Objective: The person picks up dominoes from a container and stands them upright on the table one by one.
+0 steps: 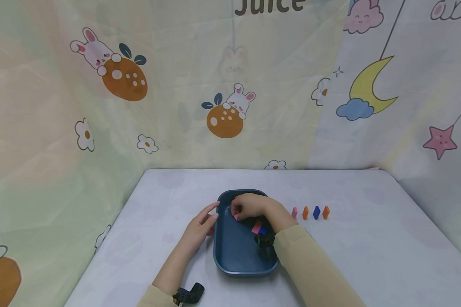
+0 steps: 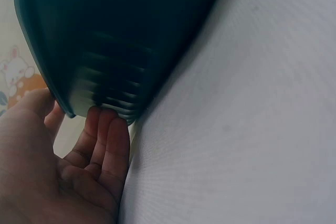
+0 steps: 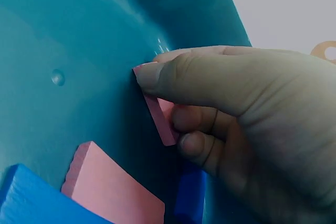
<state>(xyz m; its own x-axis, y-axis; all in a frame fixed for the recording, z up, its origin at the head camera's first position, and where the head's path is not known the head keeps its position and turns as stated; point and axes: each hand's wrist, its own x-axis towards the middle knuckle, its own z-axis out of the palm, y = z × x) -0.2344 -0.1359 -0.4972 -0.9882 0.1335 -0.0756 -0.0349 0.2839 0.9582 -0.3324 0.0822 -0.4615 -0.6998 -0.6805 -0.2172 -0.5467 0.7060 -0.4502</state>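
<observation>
A deep blue-green plastic tray stands on the table, long side pointing away from me. At its left side my left hand touches the rim and outer wall with fairly straight fingers. My right hand reaches inside, near the far left corner, and pinches a pink domino between thumb and fingers, tilted close to the floor. Another pink domino lies in the tray beside a blue domino. Under the right hand a second blue domino is partly hidden.
Right of the tray, a row of upright dominoes stands on the white-covered table: pink, orange, blue and another orange one. A printed cloth hangs behind the table.
</observation>
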